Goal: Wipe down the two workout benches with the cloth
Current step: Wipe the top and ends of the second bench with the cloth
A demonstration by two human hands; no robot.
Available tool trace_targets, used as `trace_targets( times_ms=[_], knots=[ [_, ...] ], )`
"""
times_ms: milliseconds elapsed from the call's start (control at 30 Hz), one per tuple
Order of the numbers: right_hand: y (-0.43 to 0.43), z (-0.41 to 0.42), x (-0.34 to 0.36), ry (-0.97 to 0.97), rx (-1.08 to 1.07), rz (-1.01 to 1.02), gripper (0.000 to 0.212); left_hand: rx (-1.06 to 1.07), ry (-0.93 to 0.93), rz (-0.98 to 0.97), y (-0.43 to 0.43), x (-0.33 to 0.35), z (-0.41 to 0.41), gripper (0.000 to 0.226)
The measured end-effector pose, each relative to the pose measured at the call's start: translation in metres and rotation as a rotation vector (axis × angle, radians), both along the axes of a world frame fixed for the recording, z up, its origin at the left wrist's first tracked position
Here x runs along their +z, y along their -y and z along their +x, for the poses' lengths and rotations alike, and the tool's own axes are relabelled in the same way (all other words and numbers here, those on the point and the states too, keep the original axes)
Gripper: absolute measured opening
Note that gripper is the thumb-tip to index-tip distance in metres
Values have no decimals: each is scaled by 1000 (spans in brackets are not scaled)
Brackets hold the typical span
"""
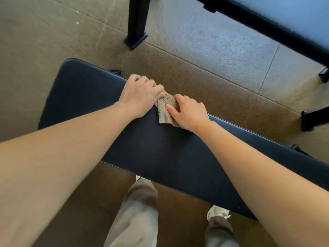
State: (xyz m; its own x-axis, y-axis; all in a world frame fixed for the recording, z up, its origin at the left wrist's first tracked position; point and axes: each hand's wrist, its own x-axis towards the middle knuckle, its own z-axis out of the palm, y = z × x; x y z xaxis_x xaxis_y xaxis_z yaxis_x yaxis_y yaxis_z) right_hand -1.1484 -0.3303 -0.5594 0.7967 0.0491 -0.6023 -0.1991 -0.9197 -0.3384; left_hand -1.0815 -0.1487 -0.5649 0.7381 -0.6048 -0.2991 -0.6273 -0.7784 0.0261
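A black padded workout bench (pixel 85 97) runs from the upper left to the lower right below me. A small beige terry cloth (pixel 164 108) lies crumpled on its far edge. My left hand (pixel 140 94) curls over that edge and pinches the cloth's left end with the thumb. My right hand (pixel 188 112) presses down on the cloth's right part, fingers bent over it. A second bench (pixel 288 13) with a shiny dark pad and black frame crosses the top right corner.
A black steel post (pixel 138 22) with a foot plate stands on the speckled rubber floor beyond the near bench. Black frame feet (pixel 308 120) sit at the right edge. My legs in beige trousers and a light shoe (pixel 218 212) are under the near side.
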Motion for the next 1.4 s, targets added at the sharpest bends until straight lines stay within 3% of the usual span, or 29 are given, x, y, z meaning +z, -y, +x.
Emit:
trace_targets(
  times_ms=[400, 567, 733, 833, 967, 1100, 1267, 1400],
  knots=[
    [-159, 104, -4, 31, 121, 90, 42, 332, 17, -78, -160, -2, 72, 56],
    [-214, 134, -8, 72, 141, 122, 48, 611, -58, -226, -204, 4, 73, 38],
    [-247, 152, -11, 164, 272, 113, 58, 901, -166, -296, -232, 8, 70, 35],
    [-261, 165, -9, 142, 412, 96, 60, 987, -209, -310, -247, 9, 54, 34],
    [-291, 179, 2, 115, 754, -40, 55, 1100, -326, -438, -273, 4, 16, 31],
    [-333, 166, 9, 6, 1039, -139, 58, 1199, -414, -421, -301, 2, -32, 29],
    [-374, 117, 6, -9, 1177, -157, 68, 1305, -454, -461, -326, 1, -98, 26],
    [-390, 78, 4, 18, 1233, -167, 51, 1381, -495, -482, -320, 0, -143, 25]
  ],
)
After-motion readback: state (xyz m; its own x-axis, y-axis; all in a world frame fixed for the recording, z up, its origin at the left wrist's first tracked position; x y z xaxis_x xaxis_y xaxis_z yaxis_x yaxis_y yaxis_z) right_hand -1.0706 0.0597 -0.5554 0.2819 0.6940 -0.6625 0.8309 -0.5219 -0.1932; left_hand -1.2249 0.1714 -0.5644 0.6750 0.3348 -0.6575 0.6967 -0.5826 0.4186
